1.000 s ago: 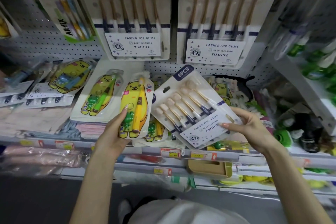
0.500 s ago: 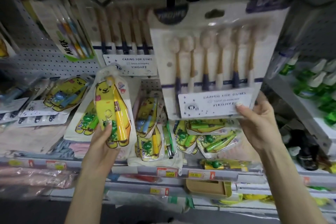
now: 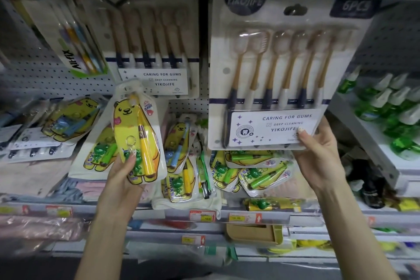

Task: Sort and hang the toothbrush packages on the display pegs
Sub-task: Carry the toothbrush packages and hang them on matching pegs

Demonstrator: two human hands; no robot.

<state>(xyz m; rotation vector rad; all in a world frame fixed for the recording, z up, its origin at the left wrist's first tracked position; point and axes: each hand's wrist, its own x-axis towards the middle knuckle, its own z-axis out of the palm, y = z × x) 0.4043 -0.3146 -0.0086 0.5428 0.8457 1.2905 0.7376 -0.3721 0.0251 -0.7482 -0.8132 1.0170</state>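
Head view of a shop display. The left hand [image 3: 120, 179] is gripping a yellow bear toothbrush package [image 3: 136, 134] by its lower end, fingers [image 3: 130, 161] clenched on it with the thumb pressing the front. The package is standing upright in front of the pegboard [image 3: 34, 77], apart from the pegs.

The right hand [image 3: 318, 159] is grasping the lower right corner of a six-piece toothbrush pack [image 3: 272, 70], thumb lying on the white label and the other fingers [image 3: 323, 127] wrapping behind the edge. The pack is being held flat and upright against the upper display, its hang hole [image 3: 295, 9] sitting just under the shelf edge. Whether a peg is passing through that hole cannot be told.

A second six-piece pack [image 3: 154, 52] is hanging to the left of it, with an All-fix pack [image 3: 75, 36] tilting beside that. Loose bear packages [image 3: 256, 170] are lying heaped on the shelf [image 3: 318, 216] below, between the two hands. Green bottles [image 3: 386, 107] are standing on the adjoining shelf at right.
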